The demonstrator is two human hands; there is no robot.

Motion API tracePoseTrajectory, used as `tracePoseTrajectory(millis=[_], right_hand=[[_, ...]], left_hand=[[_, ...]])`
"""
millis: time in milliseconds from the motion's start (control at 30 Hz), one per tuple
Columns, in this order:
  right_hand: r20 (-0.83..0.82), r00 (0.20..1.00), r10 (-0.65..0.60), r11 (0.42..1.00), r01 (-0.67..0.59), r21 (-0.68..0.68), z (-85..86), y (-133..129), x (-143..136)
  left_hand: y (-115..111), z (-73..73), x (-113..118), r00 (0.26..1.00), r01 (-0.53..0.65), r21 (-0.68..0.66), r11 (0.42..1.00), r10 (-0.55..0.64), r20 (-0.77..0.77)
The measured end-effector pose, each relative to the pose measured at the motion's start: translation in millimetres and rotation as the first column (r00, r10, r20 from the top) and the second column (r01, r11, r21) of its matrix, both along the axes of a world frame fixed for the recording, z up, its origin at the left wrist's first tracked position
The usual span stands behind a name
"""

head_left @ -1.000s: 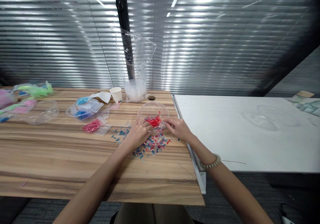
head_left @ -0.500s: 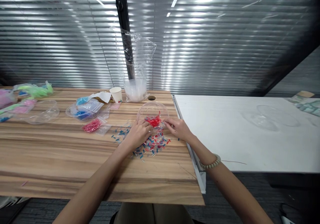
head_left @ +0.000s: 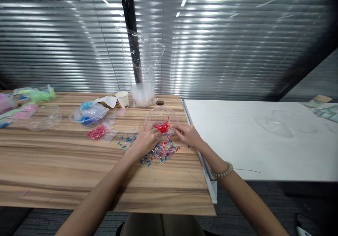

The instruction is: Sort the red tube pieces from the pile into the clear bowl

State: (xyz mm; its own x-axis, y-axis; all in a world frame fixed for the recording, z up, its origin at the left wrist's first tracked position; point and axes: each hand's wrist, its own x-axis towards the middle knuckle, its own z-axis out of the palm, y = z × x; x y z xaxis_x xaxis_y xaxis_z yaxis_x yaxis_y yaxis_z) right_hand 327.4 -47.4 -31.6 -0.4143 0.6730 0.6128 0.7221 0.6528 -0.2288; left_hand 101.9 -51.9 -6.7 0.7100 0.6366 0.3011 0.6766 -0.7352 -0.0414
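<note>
A clear round bowl [head_left: 161, 112] holds a heap of red pieces [head_left: 162, 126]. Blue, red and clear little tubes [head_left: 161, 151] lie scattered on the wood in front of it. At the bowl's left front edge is my left hand [head_left: 148, 140], its fingers bent together near the red pieces; its fingertips are hidden, and so is anything between them. My right hand [head_left: 187, 134] is at the bowl's right side with thumb and forefinger pinched together. What the pinch holds is too small to make out.
Left of the tubes lie a bag of pink pieces [head_left: 97, 132] and a bowl with blue bags [head_left: 89, 115]. Behind stand a paper cup [head_left: 122, 99] and a tall clear bag [head_left: 143, 94]. Clear lids [head_left: 293, 122] lie on the white table [head_left: 237, 134].
</note>
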Motion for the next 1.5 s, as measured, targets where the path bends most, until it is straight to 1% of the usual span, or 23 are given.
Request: tracePoseTrajectory(millis=[267, 433, 600, 800, 967, 1167, 1500], right_hand=[[-0.005, 1.0, 0.019, 1.0, -0.019, 0.008, -1.9, 0.5, 0.2], [0.002, 1.0, 0.009, 1.0, -0.009, -0.006, -2.5, 0.5, 0.4], [-0.018, 0.999, 0.029, 0.999, -0.029, -0.02, -1.1, -0.1, 0.1], [-0.038, 0.998, 0.045, 0.999, -0.045, 0.01, -1.3, -0.2, 0.1], [-0.036, 0.999, 0.025, 0.999, -0.024, 0.028, -0.8, -0.5, 0.7], [-0.067, 0.997, 0.031, 0.999, -0.029, 0.036, 0.9, -1.1, 1.0], [-0.073, 0.997, 0.016, 1.0, -0.015, 0.016, 2.8, -0.9, 1.1]], left_hand=[[-0.3, -1.4, -0.2, 1.0, 0.012, -0.001, 1.0, -0.012, 0.019], [0.0, -1.9, -0.3, 0.999, 0.02, 0.001, 1.0, -0.02, 0.029], [0.8, -1.8, -0.3, 0.999, 0.037, 0.016, 0.999, -0.038, 0.028], [0.0, 1.0, 0.7, 0.998, 0.042, -0.002, 0.999, -0.041, 0.042], [0.4, 1.1, 0.0, 0.996, 0.061, 0.001, 0.998, -0.061, 0.06], [1.1, -1.0, -1.0, 0.99, 0.097, 0.03, 0.995, -0.1, 0.095], [-1.5, 3.7, 0.9, 0.983, 0.144, 0.033, 0.989, -0.147, 0.111]])
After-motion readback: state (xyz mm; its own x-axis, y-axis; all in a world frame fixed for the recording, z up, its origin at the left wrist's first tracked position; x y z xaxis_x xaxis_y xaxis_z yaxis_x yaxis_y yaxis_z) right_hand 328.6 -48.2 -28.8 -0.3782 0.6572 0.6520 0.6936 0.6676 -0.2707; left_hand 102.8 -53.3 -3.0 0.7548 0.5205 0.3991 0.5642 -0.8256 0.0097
